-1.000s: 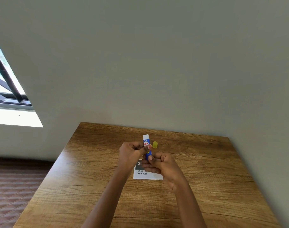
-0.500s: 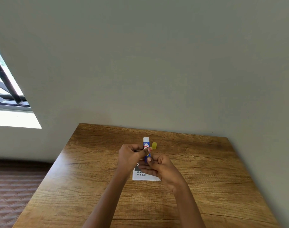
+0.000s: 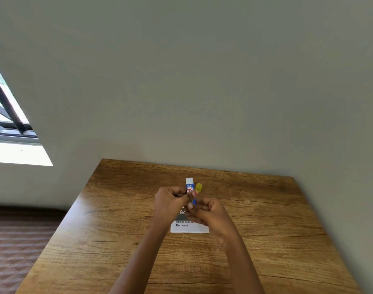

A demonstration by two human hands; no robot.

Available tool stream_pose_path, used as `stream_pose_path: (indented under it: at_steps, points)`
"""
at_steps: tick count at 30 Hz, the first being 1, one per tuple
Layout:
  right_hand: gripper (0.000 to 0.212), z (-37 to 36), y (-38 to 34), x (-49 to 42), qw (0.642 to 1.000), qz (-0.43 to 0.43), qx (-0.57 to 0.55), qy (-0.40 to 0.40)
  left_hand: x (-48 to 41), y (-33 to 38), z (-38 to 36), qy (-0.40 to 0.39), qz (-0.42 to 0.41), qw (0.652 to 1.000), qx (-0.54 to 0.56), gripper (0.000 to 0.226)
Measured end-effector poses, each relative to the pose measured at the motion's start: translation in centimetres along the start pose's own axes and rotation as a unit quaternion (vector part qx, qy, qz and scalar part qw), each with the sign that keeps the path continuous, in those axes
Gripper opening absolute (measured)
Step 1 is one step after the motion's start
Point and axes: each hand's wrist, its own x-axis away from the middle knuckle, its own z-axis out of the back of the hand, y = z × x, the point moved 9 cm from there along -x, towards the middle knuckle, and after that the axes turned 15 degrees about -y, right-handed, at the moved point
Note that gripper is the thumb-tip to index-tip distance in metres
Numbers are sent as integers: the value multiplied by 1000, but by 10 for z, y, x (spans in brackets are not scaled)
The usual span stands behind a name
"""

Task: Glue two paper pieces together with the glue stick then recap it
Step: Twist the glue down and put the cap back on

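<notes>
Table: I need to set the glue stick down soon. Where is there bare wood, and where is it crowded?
Bare table lies right of the right hand, left of the left hand, and near the front edge. The centre is crowded: paper, yellow cap.

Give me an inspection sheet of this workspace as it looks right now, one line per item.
Surface: wooden table, pushed against a plain wall.
Job's things: blue glue stick held upright, its white end up; yellow cap just right of it, off the stick; white printed paper lying flat under the hands. A second paper piece cannot be made out.
Clutter: nothing seen.
Hands: left hand grips the glue stick's body; right hand is closed at its lower end.
Cables: nothing seen.
Surroundings: window at the left, brown patterned floor below it.
</notes>
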Motion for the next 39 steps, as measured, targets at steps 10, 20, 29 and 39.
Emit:
stream_pose_path:
  at_steps: [10, 20, 29, 39]
  points:
    - [19, 8, 0, 3, 999, -6, 7, 50, 0, -1, 0, 15, 5, 1000, 3, 13]
    - [27, -1, 7, -5, 1000, -12, -10, 3, -2, -5, 5, 19, 2, 1000, -5, 14]
    - [15, 5, 10, -2, 999, -14, -14, 41, -3, -7, 0, 12, -2, 1000, -8, 8]
    - [33, 13, 10, -6, 993, -13, 85, 74, -7, -12, 0, 5, 4, 1000, 0, 13]
